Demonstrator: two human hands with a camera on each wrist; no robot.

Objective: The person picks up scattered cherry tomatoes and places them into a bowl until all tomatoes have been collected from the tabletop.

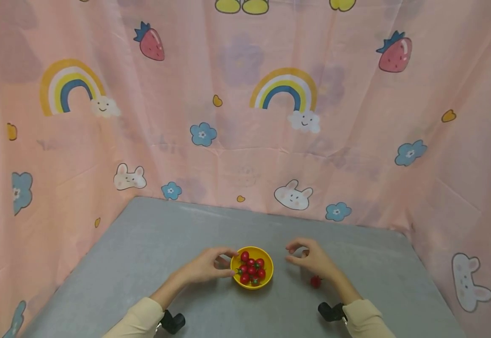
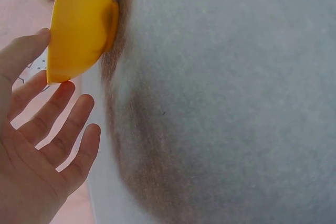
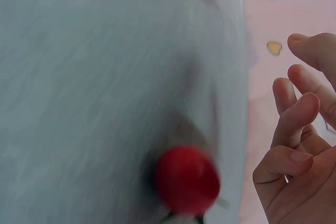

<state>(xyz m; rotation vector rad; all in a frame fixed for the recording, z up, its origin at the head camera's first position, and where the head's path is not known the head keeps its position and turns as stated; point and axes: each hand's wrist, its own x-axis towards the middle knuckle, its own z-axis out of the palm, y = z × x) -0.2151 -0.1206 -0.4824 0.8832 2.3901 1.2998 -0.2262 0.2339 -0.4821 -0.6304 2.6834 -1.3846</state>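
Observation:
A yellow bowl (image 1: 251,287) stands on the grey table, with several red cherry tomatoes (image 1: 251,271) in it. My left hand (image 1: 205,266) is at the bowl's left side, thumb and fingers spread. In the left wrist view the thumb and index fingertips (image 2: 42,34) meet the rim, while the other fingers stay loosely extended. To the right of the bowl, my right hand (image 1: 310,257) is raised over the table, its fingers loosely bent and holding nothing. One loose cherry tomato (image 1: 315,281) lies on the table beneath the right wrist; its green stem shows in the right wrist view.
The grey table (image 1: 186,225) meets a pink cloth backdrop (image 1: 237,155) at the back and sides, printed with rainbows, strawberries and bunnies. Black devices (image 1: 172,322) are strapped at both wrists, near the cream sleeves (image 1: 141,317).

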